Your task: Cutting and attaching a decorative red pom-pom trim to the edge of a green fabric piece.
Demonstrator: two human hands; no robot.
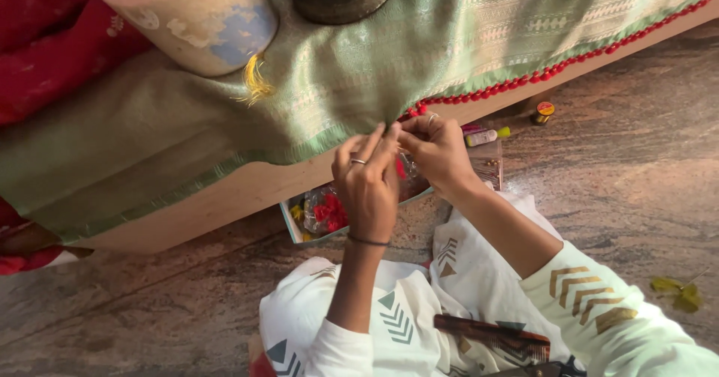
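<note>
A green woven cloth (pixel 449 40) with a red tassel border (pixel 539 74) hangs over a wooden ledge (pixel 247 190). Both hands meet at its lower edge. My left hand (pixel 368 182), with a ring and a wrist band, pinches the hem. My right hand (pixel 437 152) grips the hem beside it, fingers closed by the red tassels (pixel 413 111). A bit of red thread (pixel 400 169) shows between the hands.
Under the hands lies an open box (pixel 296 223) with red tassels in a clear bag. Small thread spools (pixel 487 136) and a little tin (pixel 544 110) rest on the stone floor. A dark comb (pixel 490 333) lies on my lap. Two heavy cylinders (pixel 210 17) weigh the cloth down.
</note>
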